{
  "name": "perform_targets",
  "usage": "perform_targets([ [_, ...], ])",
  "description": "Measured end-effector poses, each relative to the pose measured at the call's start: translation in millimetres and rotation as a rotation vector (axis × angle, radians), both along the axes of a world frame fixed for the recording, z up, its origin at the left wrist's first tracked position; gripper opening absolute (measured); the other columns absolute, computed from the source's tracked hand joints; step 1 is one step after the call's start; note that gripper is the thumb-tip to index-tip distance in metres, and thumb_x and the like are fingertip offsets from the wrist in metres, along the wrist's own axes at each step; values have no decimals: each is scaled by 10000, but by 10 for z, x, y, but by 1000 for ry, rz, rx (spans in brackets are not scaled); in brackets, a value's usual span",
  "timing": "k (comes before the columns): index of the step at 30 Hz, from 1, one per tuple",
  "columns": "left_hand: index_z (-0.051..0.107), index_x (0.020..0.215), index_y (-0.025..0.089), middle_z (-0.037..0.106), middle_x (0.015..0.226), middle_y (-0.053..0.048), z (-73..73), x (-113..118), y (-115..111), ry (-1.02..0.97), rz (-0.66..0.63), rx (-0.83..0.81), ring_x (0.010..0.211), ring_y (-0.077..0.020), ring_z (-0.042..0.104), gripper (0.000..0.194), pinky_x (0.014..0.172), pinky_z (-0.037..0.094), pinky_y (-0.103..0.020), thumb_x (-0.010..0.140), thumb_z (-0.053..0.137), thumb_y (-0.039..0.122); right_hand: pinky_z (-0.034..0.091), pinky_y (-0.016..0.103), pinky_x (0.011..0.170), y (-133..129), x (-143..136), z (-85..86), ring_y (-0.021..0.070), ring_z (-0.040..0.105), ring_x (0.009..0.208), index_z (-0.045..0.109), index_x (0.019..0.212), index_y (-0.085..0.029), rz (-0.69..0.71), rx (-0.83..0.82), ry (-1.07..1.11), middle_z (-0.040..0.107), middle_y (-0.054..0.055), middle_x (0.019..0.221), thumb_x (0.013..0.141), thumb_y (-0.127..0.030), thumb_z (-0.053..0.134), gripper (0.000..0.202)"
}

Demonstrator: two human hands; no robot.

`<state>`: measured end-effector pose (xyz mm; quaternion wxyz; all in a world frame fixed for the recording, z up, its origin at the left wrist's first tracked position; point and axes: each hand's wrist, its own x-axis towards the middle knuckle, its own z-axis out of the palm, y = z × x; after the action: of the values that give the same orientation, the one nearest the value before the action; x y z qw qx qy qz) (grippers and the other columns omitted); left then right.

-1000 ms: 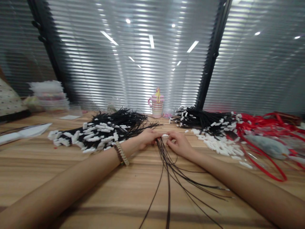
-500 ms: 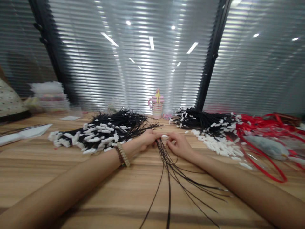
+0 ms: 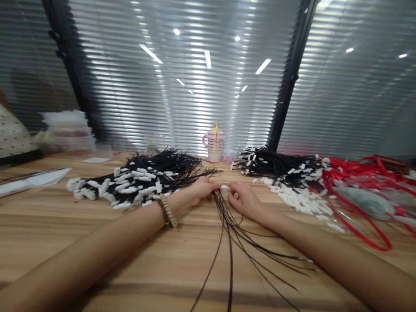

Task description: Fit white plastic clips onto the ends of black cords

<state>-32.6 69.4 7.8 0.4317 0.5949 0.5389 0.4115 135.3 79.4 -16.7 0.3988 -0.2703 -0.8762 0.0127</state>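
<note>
My left hand [image 3: 203, 189], with beaded bracelets at its wrist, is closed round a bunch of thin black cords [image 3: 230, 242]. Their loose lengths fan out over the wooden table toward me. Between the fingertips of both hands sits a small white plastic piece [image 3: 224, 187]. The right hand [image 3: 243, 198] is curled in a pinch at that piece's right end. Fingers partly hide how the cord and the piece meet. Just left of my left hand lies a heap of black cords with white end pieces [image 3: 136, 180].
Another black cord bundle [image 3: 276, 162] lies back right, with a pile of loose white pieces [image 3: 302, 199] before it. Red ribbons [image 3: 364, 173] lie farther right. A striped mug [image 3: 215, 147] stands at the back, stacked plastic boxes [image 3: 71, 134] at left, window blinds behind.
Both hands stay almost in place on the cords and the white piece. My right fingers have shifted very slightly; the view has moved a touch.
</note>
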Motion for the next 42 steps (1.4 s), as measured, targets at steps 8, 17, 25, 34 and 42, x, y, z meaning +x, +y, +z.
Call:
perform_targets([
  [8, 628, 653, 81, 516, 546, -16, 6, 0, -12, 5, -32, -4, 449, -69, 375, 340, 415, 251, -209, 581, 647, 413, 402, 204, 547, 21, 4, 7, 120, 552, 618, 598, 592, -141, -17, -41, 52, 637, 46, 765, 731, -144, 495, 173],
  [17, 609, 634, 87, 493, 524, 0, 9, 19, -28, -2, -22, 12, 449, -72, 371, 352, 429, 258, -217, 567, 654, 430, 446, 241, 636, 26, 13, -10, 174, 600, 787, 578, 551, -145, -29, -33, 55, 642, 80, 917, 692, -98, 503, 167],
  [25, 591, 648, 98, 480, 545, 4, -39, 8, -10, 17, -20, 35, 476, -78, 371, 369, 450, 256, -220, 589, 632, 460, 438, 281, 734, -4, 4, 5, 186, 580, 816, 554, 667, -153, -15, 20, 27, 635, 83, 838, 741, -111, 470, 120],
  [34, 552, 612, 102, 461, 534, 7, -25, 16, -33, 51, -9, 39, 463, -71, 354, 352, 444, 245, -216, 622, 612, 449, 429, 278, 781, 7, 7, -10, 174, 565, 848, 555, 680, -145, 14, 56, 18, 619, 93, 914, 744, -89, 446, 138],
  [42, 595, 648, 98, 491, 549, 1, -23, 24, -39, 39, -39, 50, 469, -76, 379, 381, 442, 269, -214, 616, 616, 477, 421, 295, 771, 6, -2, 16, 190, 565, 830, 573, 672, -129, -7, -14, 49, 624, 107, 886, 737, -97, 455, 139],
])
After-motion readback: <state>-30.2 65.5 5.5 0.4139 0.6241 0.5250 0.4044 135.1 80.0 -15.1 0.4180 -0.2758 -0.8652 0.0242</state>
